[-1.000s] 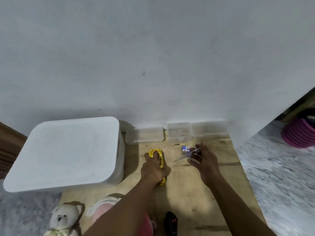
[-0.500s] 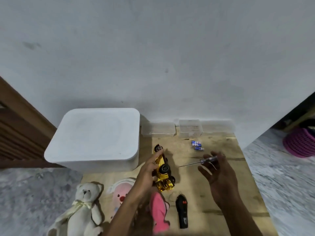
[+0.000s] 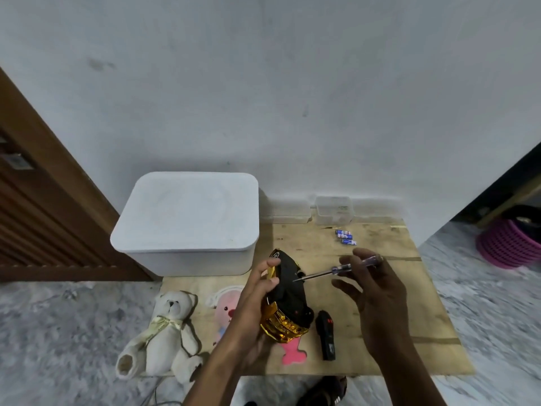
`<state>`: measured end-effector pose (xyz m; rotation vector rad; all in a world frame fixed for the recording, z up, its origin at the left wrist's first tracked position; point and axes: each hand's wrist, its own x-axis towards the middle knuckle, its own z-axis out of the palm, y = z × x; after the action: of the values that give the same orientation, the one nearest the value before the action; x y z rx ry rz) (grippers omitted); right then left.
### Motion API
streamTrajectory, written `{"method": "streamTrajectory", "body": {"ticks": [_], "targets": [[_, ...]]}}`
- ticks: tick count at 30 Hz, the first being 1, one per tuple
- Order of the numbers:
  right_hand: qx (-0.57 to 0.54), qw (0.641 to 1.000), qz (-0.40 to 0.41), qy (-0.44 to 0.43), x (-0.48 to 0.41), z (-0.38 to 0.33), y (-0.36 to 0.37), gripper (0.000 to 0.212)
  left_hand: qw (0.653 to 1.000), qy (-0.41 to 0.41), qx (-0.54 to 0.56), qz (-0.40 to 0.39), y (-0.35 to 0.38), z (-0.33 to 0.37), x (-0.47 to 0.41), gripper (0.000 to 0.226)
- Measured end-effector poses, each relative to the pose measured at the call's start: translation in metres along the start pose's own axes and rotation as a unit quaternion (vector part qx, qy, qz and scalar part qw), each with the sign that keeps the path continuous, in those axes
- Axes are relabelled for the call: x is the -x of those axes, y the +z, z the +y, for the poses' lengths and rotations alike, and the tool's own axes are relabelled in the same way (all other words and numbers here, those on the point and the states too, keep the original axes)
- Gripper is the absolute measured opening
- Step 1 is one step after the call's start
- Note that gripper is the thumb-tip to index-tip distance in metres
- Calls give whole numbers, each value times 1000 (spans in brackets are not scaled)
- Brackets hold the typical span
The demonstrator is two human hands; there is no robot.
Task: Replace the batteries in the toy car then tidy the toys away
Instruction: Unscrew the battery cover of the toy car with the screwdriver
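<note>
Toy car (image 3: 288,291): a second ago flat on the wooden board (image 3: 409,317), now lifted clear and turned, black underside facing up. Left hand (image 3: 257,291) grips it along one flank, thumb and fingers curled round the gold body. Right hand (image 3: 377,291) pinches the handle of the screwdriver (image 3: 339,269), lower fingers loosely spread; the tool, previously beside the batteries (image 3: 345,237), now has its tip at or just above the underside; contact cannot be confirmed. Assessment: unscrewing of the battery cover is about to start; three batteries lie untouched near the wall; teddy bear (image 3: 168,326) and remote (image 3: 326,332) not yet tidied; white bin (image 3: 187,227) lidded.
</note>
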<state>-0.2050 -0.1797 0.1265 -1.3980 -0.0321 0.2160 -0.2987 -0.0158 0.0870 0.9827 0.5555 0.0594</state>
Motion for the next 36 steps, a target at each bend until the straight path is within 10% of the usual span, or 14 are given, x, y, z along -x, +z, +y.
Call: {"method": "streamTrajectory", "body": {"ticks": [7,18,36], "targets": [[80,990,-52,-100,17,-18,12,27,996,26,75,-40,-9,8,8,32],[103,983,-102,-115,21,-31,27,33,986,148,-69,-35,-21,6,12,66],[77,986,-78,-125,26,-47,17,32,962,208,-177,16,-29,12,21,60]]}}
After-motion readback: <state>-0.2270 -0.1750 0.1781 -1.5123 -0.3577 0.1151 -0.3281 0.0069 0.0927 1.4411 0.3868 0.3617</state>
